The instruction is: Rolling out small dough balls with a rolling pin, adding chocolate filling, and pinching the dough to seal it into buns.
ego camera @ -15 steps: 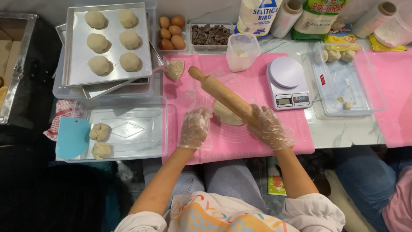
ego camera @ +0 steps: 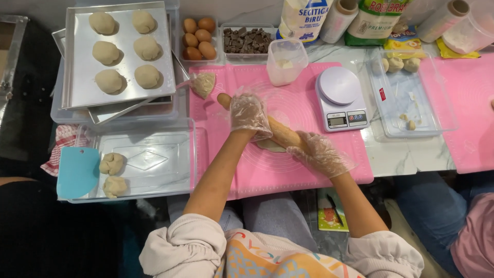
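Both my hands wear clear plastic gloves and press on a wooden rolling pin point(ego camera: 280, 133) that lies slanted across a pink silicone mat point(ego camera: 288, 175). My left hand point(ego camera: 248, 114) rests on the pin near its upper left end. My right hand point(ego camera: 320, 153) covers its lower right end. A flat piece of pale dough point(ego camera: 268, 146) peeks out from under the pin, mostly hidden.
A steel tray point(ego camera: 121, 92) with several dough balls sits at top left; eggs point(ego camera: 198, 38), chocolate chunks point(ego camera: 247, 40), a plastic cup point(ego camera: 286, 62) and a kitchen scale point(ego camera: 340, 98) lie behind the mat. A clear tray point(ego camera: 154, 164) holds two dough balls and a blue scraper point(ego camera: 77, 172). Another person's legs point(ego camera: 453, 221) are at right.
My left hand moved from the mat's near side up onto the pin's upper end. The pin rolled away from me, over the dough, and my right hand went with it.
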